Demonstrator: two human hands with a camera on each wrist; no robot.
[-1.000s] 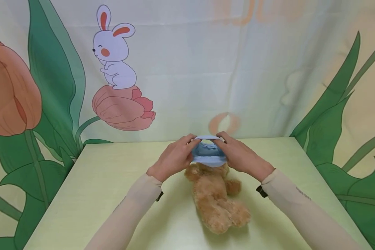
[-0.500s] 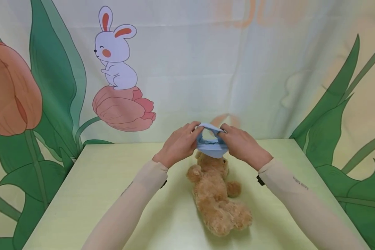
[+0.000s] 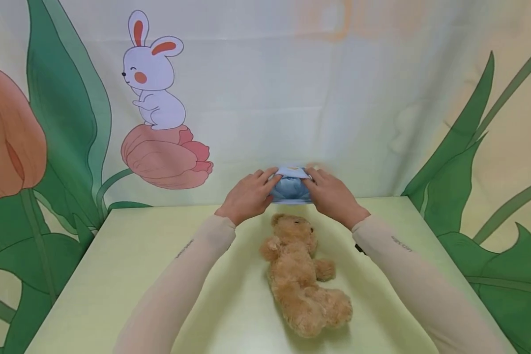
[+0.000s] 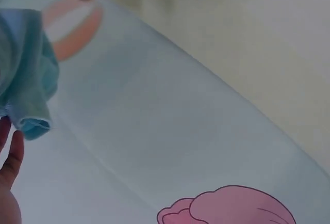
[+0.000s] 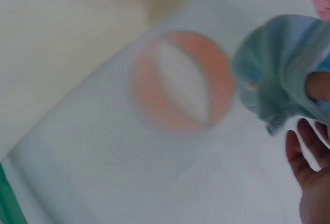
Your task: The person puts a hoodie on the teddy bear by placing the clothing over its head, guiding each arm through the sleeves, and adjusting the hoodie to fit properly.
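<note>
A small light-blue doll garment (image 3: 290, 190) is stretched between my two hands, above the far end of the table. My left hand (image 3: 250, 195) grips its left side, and my right hand (image 3: 335, 200) grips its right side. One short sleeve with an open cuff shows on the garment (image 4: 28, 74) in the left wrist view. In the right wrist view my thumb (image 5: 318, 85) is hooked inside the garment's edge. Below lies a light-brown teddy bear (image 3: 294, 268), its head toward the backdrop. A gap separates its head from the cloth, and neither hand touches it.
The pale green table (image 3: 150, 275) ends against a hanging fabric backdrop (image 3: 256, 98). Printed on that are a white rabbit (image 3: 159, 86), tulips and large green leaves. The cloth is held close in front of this backdrop.
Both hands have lifted the garment up and away from the bear's head, toward the backdrop. The bear's whole head now shows. Its body stays in about the same place.
</note>
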